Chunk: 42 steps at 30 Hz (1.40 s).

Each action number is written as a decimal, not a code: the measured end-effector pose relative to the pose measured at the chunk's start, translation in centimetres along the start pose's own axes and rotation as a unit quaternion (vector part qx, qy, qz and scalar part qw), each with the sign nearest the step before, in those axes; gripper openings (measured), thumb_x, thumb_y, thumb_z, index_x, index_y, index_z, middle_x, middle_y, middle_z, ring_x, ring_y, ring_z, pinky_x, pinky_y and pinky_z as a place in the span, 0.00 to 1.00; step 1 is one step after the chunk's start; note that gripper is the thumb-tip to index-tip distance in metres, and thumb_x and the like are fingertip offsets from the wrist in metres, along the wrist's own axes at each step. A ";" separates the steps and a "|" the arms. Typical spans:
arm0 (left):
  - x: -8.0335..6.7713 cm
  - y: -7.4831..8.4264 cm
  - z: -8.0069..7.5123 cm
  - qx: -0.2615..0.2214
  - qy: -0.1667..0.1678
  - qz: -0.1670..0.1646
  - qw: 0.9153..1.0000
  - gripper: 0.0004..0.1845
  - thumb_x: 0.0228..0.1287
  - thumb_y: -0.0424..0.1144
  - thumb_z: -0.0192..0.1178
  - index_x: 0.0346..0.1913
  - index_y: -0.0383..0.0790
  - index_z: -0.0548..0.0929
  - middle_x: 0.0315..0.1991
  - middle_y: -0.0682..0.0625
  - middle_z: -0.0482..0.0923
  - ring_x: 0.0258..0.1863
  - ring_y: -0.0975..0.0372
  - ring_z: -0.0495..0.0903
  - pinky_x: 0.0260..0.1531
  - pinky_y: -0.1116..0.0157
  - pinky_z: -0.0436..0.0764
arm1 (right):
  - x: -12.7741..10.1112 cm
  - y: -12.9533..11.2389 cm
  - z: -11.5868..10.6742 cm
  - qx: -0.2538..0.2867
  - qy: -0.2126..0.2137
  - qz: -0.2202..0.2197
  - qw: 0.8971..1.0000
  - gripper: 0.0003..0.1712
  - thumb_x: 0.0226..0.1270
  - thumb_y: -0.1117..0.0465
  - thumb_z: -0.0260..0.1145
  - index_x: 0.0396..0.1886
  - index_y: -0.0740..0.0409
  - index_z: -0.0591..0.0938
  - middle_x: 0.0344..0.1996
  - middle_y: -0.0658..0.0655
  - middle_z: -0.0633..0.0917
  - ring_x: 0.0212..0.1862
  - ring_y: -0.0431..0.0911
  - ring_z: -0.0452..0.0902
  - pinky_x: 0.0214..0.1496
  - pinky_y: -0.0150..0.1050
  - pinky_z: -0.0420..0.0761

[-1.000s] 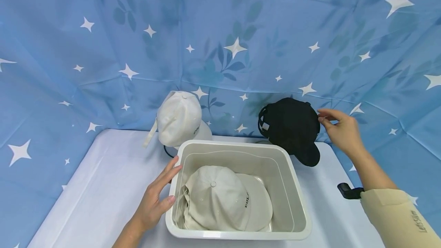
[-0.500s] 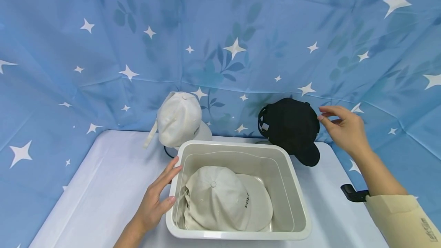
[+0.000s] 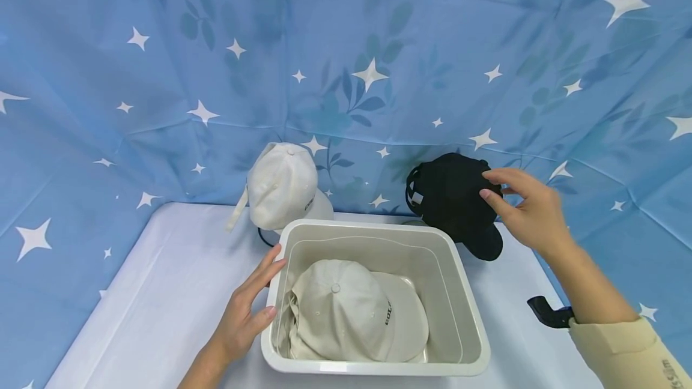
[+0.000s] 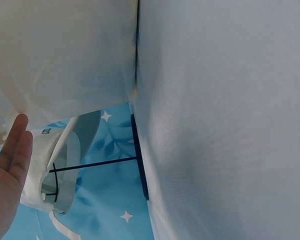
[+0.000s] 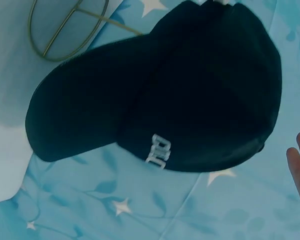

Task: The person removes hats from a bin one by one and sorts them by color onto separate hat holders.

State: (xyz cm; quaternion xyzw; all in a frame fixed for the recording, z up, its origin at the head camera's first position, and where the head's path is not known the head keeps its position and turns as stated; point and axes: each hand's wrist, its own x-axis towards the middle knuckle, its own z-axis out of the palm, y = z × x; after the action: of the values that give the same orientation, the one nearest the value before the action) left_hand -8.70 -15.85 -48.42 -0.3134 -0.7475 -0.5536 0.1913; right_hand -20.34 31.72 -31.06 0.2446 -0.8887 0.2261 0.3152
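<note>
My left hand [image 3: 239, 317] touches the left rim of a pale plastic bin [image 3: 375, 369] with its fingers straight. Inside the bin lies a beige baseball cap [image 3: 340, 311], its brim to the right. At the back right, a black baseball cap [image 3: 454, 197] hangs on a stand with a brass-coloured ring base [image 5: 30, 30]. My right hand [image 3: 532, 209] is beside that cap, thumb and fingers apart and nothing between them; the right wrist view shows a gap between fingertips and cap. White lettering marks the black cap's front.
Behind the bin at the left, a white baseball cap [image 3: 281, 185] with a loose strap sits on a thin black stand [image 4: 95, 164]. A white-covered table [image 3: 162, 281] carries everything. Blue star-patterned cloth [image 3: 346, 65] hangs close behind and at the sides.
My right hand has moved left, so its fingertips now overlap the black cap's right side in the head view. The left hand, bin and caps stay put.
</note>
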 end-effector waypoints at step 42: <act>0.1 -0.2 0.0 -0.004 0.002 0.003 1.000 0.35 0.64 0.31 0.52 0.76 0.30 0.69 0.81 0.33 0.57 0.80 0.52 0.59 0.68 0.70 0.67 | -3.4 -6.7 6.3 0.095 -0.093 -0.110 0.985 0.30 0.53 0.65 0.80 0.59 0.56 0.86 0.60 0.55 0.86 0.60 0.52 0.81 0.67 0.24 0.68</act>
State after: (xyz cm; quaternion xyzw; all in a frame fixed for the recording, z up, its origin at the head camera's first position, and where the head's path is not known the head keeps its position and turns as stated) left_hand -8.89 -15.85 -48.53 -0.3152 -0.7441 -0.5563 0.1938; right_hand -16.96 24.02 -36.08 0.3895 -0.8564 0.2497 0.2292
